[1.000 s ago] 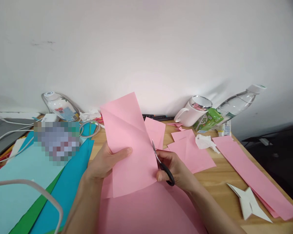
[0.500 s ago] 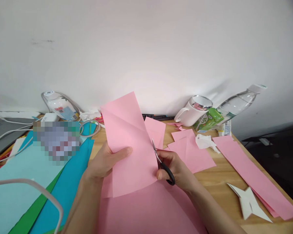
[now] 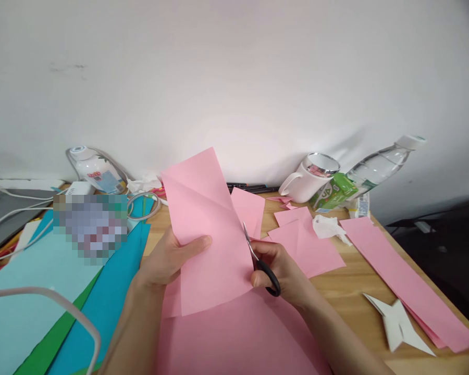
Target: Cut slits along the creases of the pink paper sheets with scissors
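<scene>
A creased sheet of pink paper (image 3: 211,219) is held up in front of me. My left hand (image 3: 172,255) grips its left edge, thumb on the front and the other fingers hidden behind. In my right hand (image 3: 275,271) is a pair of scissors (image 3: 268,277) with black handles, its blade pointing up and away along the sheet's right edge. The right thumb and fingers are closed around the handles; whether the blades touch the paper I cannot tell. A larger pink sheet (image 3: 234,338) lies below the hands.
Pink squares (image 3: 308,245), a crumpled tissue (image 3: 330,227), pink strips (image 3: 406,281) and a white folded paper star (image 3: 400,323) lie to the right. Behind stand a mug (image 3: 310,177), a green carton (image 3: 334,192) and a clear bottle (image 3: 385,161). Blue paper (image 3: 113,276) and a cable (image 3: 62,302) lie left.
Almost nothing differs. The held pink sheet has shifted very slightly; both hands and the scissors stay in nearly the same place.
</scene>
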Tool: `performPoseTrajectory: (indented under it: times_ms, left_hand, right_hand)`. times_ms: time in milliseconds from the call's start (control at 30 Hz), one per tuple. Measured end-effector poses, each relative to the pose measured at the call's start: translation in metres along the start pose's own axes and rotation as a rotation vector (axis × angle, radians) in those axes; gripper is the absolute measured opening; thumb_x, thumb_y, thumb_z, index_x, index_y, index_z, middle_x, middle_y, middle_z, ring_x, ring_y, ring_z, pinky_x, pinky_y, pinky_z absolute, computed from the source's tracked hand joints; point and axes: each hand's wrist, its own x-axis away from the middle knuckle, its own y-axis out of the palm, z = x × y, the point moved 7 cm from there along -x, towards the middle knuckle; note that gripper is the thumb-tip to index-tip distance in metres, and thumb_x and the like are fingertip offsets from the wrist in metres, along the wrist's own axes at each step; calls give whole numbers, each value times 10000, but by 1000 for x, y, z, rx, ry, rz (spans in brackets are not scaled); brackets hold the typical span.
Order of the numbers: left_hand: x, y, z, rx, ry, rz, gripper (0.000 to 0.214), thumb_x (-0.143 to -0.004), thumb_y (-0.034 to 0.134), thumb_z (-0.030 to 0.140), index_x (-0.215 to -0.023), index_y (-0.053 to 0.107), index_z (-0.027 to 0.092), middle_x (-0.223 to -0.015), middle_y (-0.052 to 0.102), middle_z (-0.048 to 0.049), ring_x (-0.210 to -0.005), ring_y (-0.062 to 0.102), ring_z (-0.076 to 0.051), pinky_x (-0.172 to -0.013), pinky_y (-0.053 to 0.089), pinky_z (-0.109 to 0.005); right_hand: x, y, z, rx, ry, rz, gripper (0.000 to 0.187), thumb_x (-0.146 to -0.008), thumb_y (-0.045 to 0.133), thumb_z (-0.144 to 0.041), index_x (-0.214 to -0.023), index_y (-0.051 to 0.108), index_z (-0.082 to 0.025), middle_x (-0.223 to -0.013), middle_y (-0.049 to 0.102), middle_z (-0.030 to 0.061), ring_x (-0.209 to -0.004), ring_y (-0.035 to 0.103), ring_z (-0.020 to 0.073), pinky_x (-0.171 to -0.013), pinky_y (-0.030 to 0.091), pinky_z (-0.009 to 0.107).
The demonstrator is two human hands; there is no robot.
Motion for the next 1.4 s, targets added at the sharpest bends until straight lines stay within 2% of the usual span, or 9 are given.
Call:
performPoseTrajectory:
  times_ms: [333,567,733,967,1067,1400]
  left_hand:
    - [-1,-2,-5,43,-19,-26,281,-707,698,256,-965,609,190,-942,704,-53,-889,658,-255,-683,547,-333]
    - [0,-1,-3,44,-22,15,292,-689,712,257,-953,606,194,-924,708,-47,-877,663,-261,-665,549,-327]
    - [-2,-3,-5,38,-5,-24,277,-714,699,242,-972,607,198,-948,704,-42,-905,658,-250,-685,551,-317]
    - [-3,-5,-7,38,12,-42,304,-726,694,220,-1012,600,178,-961,700,-53,-892,659,-238,-683,555,-319]
    - [-3,-5,-7,43,15,-47,293,-733,689,207,-1011,601,183,-962,696,-43,-897,656,-229,-688,555,-310]
    - [-2,-6,-9,59,-17,-43,293,-730,694,218,-1007,603,184,-954,694,-39,-892,657,-230,-689,555,-312]
  right_hand:
    - [-1,-3,3,16,-9,1,445,-568,795,-478,-816,686,-125,-667,462,-10,-587,357,99,-525,284,222]
    - [0,-1,1,23,-22,-7,450,-576,786,-489,-829,695,-127,-679,458,-2,-611,370,113,-550,314,237]
    - [0,2,-5,26,-43,-16,445,-579,780,-497,-810,703,-124,-738,492,23,-673,409,140,-580,342,246]
    - [0,0,-6,62,-75,-10,433,-595,763,-515,-744,692,-115,-644,412,-11,-607,346,113,-556,308,242]
    - [0,0,-5,74,-74,-12,462,-586,762,-528,-784,705,-114,-612,393,-20,-602,353,116,-570,327,250]
    - [0,0,-6,119,-87,-3,516,-579,742,-567,-836,726,-120,-636,509,11,-626,449,154,-621,405,285]
